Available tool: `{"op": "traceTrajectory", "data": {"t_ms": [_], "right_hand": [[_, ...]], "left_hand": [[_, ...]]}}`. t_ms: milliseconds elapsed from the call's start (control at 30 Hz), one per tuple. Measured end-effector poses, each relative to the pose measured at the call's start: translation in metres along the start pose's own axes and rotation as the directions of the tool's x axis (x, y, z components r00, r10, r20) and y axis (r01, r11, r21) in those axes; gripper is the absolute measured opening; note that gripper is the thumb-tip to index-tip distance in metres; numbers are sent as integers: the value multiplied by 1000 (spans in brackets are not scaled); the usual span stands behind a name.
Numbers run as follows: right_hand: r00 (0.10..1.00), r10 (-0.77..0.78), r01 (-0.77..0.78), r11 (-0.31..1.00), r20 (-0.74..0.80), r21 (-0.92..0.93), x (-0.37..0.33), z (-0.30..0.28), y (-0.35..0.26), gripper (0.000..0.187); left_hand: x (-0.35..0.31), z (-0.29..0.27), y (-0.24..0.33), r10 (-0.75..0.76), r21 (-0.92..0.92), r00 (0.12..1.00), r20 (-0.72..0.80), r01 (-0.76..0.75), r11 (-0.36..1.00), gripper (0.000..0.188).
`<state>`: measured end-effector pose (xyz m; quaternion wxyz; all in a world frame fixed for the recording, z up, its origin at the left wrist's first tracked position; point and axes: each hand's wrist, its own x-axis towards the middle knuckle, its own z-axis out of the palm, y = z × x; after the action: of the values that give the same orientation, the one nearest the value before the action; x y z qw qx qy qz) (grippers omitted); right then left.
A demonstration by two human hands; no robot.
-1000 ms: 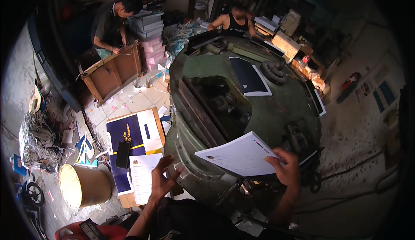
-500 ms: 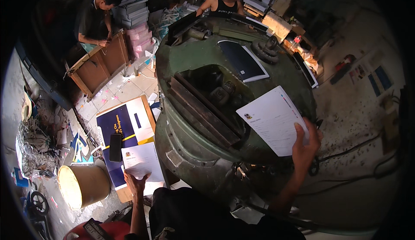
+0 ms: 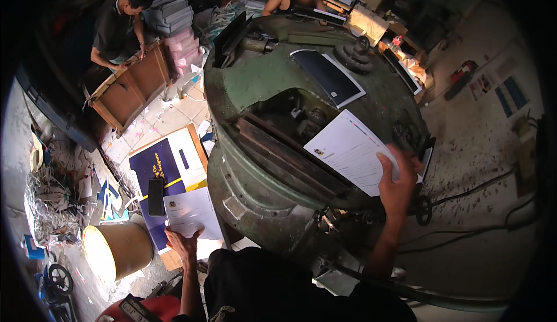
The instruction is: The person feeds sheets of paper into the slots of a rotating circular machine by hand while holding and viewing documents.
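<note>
Right hand (image 3: 397, 185) has its grip closed on a white printed sheet (image 3: 354, 151), thumb on top, holding it flat over the top of the big green machine (image 3: 261, 165). Left hand (image 3: 183, 243) is down low with fingers spread open, resting on the near edge of another white sheet (image 3: 191, 212) atop the blue-and-white stack (image 3: 162, 168), just beside a black phone (image 3: 155, 196). To do this well, I'd say: pinch only the top sheet at its corner, peel slowly so the next doesn't drag, and keep the right sheet level, clear of the machine's greasy recess.
</note>
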<state>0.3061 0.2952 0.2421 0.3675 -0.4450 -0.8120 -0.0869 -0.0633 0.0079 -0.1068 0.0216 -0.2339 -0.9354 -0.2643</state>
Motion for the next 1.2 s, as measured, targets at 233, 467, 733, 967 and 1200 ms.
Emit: {"op": "traceTrajectory", "data": {"t_ms": [233,467,733,967,1200], "right_hand": [[999,-26,25,1000,46,18,-2,10,-4,19],[998,-1,-4,998,65,70,-4,19,1,15],[992,1,-14,994,126,106,-9,29,7,14],[980,67,-91,988,188,124,-14,40,27,16],[947,58,-105,985,315,134,-17,30,56,14]], "left_hand": [[13,6,-11,1,82,999,42,-4,997,118],[19,-12,10,-92,49,977,193,84,995,119],[18,-14,9,-110,49,976,186,103,993,119],[22,-3,0,-50,43,982,182,43,998,118],[18,-5,1,-14,16,985,169,12,1000,116]]}}
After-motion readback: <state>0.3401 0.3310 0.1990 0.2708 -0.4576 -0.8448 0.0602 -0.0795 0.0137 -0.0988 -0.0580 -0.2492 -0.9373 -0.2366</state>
